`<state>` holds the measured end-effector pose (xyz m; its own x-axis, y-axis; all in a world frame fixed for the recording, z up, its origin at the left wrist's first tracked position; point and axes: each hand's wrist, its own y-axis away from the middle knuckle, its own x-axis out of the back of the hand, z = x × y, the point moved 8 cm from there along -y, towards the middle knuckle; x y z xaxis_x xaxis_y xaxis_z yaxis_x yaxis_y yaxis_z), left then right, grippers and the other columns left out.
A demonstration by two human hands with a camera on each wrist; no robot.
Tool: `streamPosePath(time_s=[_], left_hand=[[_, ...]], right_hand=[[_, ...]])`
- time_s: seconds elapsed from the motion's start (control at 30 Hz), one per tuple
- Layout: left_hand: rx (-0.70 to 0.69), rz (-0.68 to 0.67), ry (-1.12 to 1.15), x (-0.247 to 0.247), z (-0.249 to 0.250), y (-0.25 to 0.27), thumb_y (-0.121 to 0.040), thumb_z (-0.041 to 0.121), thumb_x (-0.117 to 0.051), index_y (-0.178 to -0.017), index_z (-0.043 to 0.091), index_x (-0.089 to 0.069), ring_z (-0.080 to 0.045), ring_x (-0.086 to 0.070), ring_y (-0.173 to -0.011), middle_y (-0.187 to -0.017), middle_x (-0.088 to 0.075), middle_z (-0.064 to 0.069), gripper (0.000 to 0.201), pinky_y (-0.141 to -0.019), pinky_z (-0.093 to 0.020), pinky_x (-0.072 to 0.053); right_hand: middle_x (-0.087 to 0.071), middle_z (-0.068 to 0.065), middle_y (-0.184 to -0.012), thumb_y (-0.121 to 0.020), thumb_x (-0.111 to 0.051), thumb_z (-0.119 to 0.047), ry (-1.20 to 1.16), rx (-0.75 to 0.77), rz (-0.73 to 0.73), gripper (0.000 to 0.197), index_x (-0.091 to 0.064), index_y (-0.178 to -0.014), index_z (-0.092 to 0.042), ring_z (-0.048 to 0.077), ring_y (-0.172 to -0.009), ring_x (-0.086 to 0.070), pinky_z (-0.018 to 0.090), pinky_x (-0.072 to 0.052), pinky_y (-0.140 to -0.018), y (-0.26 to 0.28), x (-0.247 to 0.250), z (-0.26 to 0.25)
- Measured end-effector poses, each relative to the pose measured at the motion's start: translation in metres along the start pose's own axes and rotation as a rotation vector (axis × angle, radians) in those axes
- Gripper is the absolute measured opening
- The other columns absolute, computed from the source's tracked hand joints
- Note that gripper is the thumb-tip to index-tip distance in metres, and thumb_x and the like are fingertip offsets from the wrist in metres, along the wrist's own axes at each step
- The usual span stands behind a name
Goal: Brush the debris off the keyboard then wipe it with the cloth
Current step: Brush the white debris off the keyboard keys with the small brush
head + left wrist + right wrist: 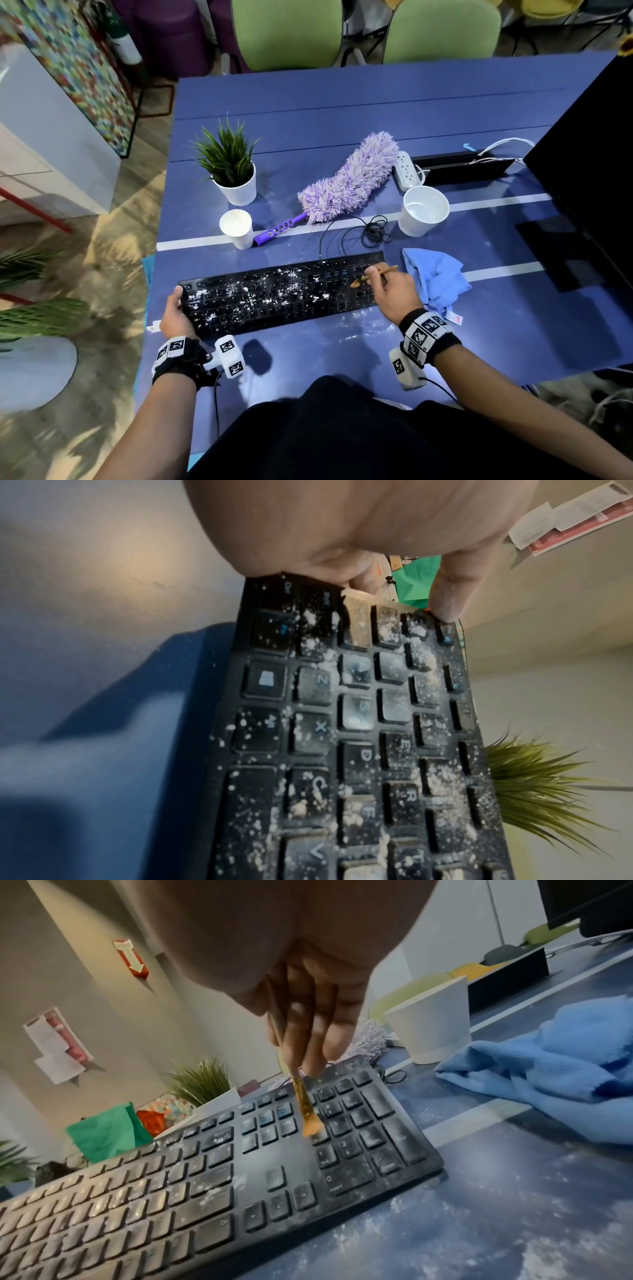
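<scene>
A black keyboard (281, 293) lies on the blue table, its left and middle keys (359, 723) speckled with white powder. My left hand (174, 313) grips the keyboard's left end, thumb and fingers curled round the edge. My right hand (394, 289) pinches a small wooden brush (371, 274) over the number pad; its bristles (311, 1127) touch the keys there. A crumpled blue cloth (435, 279) rests just right of the keyboard, also in the right wrist view (555, 1085).
Behind the keyboard lie a purple duster (346, 180), a small paper cup (236, 228), a larger cup (423, 210), a potted plant (229, 168) and the coiled cable (373, 231). A monitor (589, 164) stands at right. White powder dusts the table (514, 1218) in front.
</scene>
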<state>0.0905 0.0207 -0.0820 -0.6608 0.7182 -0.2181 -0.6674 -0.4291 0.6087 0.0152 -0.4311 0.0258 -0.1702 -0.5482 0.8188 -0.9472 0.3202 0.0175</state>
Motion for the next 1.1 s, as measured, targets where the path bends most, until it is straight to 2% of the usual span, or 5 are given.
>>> streamPosePath(time_s=[0.1, 0.47, 0.73, 0.87, 1.1], left_hand=[[-0.015, 0.037, 0.000, 0.004, 0.000, 0.000, -0.074, 0.034, -0.076, -0.101, 0.008, -0.071, -0.021, -0.063, -0.070, -0.089, -0.068, -0.007, 0.038, -0.067, -0.030, -0.055], [0.047, 0.017, 0.009, 0.010, -0.009, -0.010, -0.049, 0.047, -0.086, -0.119, 0.001, -0.068, -0.028, -0.063, -0.090, -0.108, -0.065, -0.014, 0.086, -0.086, -0.042, -0.053], [0.045, 0.080, -0.046, 0.034, -0.018, -0.050, -0.034, 0.060, -0.089, -0.107, 0.006, -0.075, -0.026, -0.065, -0.090, -0.116, -0.070, -0.014, 0.092, -0.096, -0.051, -0.053], [0.057, 0.066, -0.060, 0.027, -0.014, -0.038, -0.040, 0.054, -0.088, -0.104, 0.007, -0.075, -0.025, -0.063, -0.086, -0.104, -0.070, -0.011, 0.081, -0.090, -0.045, -0.054], [0.050, 0.005, -0.041, 0.009, -0.006, -0.009, -0.050, 0.048, -0.083, -0.106, 0.007, -0.073, -0.026, -0.065, -0.081, -0.098, -0.069, -0.010, 0.070, -0.078, -0.039, -0.056]], right_hand=[[-0.073, 0.005, -0.075, -0.092, -0.024, -0.059, -0.023, 0.021, -0.035, 0.064, -0.070, -0.088, -0.015, 0.025, -0.078, -0.069, 0.035, -0.054, -0.075, 0.003, -0.001, -0.007], [-0.074, 0.005, -0.084, -0.101, -0.041, -0.032, -0.099, 0.099, 0.036, 0.033, -0.069, -0.096, -0.015, 0.023, -0.080, -0.068, 0.029, -0.050, -0.074, 0.010, -0.001, -0.029], [-0.072, 0.004, -0.072, -0.092, -0.029, -0.052, -0.021, 0.021, -0.055, 0.056, -0.070, -0.081, -0.016, 0.022, -0.073, -0.067, 0.027, -0.051, -0.071, 0.004, -0.009, -0.016], [-0.073, 0.004, -0.079, -0.100, -0.042, -0.036, -0.050, -0.001, 0.009, 0.036, -0.070, -0.091, -0.015, 0.022, -0.077, -0.068, 0.032, -0.054, -0.074, 0.001, 0.002, -0.009], [-0.074, 0.001, -0.085, -0.100, -0.046, -0.028, -0.092, 0.016, -0.242, 0.031, -0.072, -0.092, -0.014, 0.020, -0.082, -0.069, 0.029, -0.053, -0.081, 0.015, -0.024, -0.018]])
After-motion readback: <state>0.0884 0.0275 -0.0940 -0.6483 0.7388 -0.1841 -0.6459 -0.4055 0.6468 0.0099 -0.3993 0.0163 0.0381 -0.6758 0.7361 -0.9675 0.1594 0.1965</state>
